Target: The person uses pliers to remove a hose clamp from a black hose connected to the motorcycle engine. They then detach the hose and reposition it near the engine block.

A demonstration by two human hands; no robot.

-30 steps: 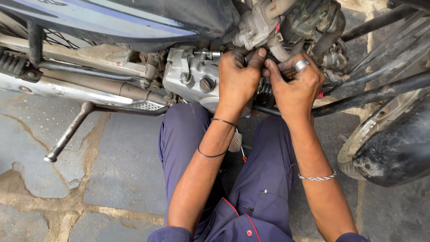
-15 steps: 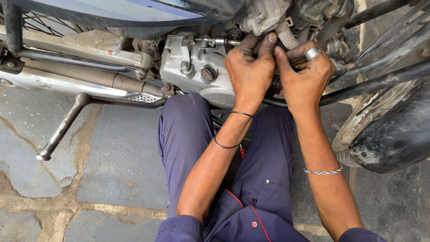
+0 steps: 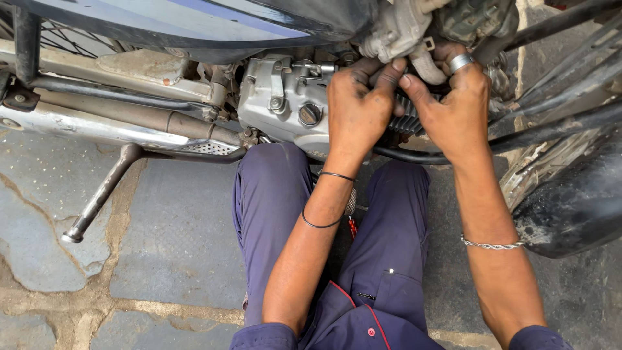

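Both hands have been shifted left, the left hand and right hand pinched narrow on a hose at the far engine; it is best gripped evenly.

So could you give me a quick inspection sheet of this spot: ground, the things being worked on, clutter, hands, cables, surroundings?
Surface: grey stone paving with sandy, cracked joints.
Job's things: motorcycle engine, silver casing with a round plug; a pale hose between the fingers of both hands.
Clutter: a tool with a red part lies between the person's knees; its kind cannot be told.
Hands: left hand and right hand both pressed into the engine at the hose; what they grip is hidden. Ring on the right hand, bands on both wrists.
Cables: dark cables run across at right.
Surroundings: exhaust pipe, side stand, black tyre.
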